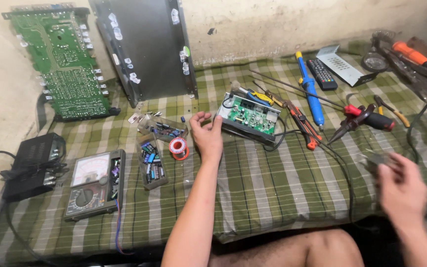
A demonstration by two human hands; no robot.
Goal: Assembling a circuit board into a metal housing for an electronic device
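Two hands are in view. The left hand (206, 132) rests on the checked cloth (273, 183) with fingers loosely curled and apart, gripping nothing; its fingertips lie just beside the small green circuit board (249, 117) in its open metal case. The right hand (402, 190) is blurred, lifted near the cloth's right side; something dark sits at its fingers, but whether it grips this cannot be told.

Just left of the left hand lies one solder spool (178, 148), then two clear trays of small components (153, 160). Further left: one analogue multimeter (94, 184) and one black box (34, 165).

Right of the small board: one blue soldering iron (312, 94), one remote control (321, 73), one red-handled tool (371, 118).

One large green board (63, 62) and one grey metal panel (147, 49) lean on the wall.

Risk, as a judgement: cables cross the cloth near the right hand; a sweep there could snag one and drag the small board. The open trays could tip if nudged.
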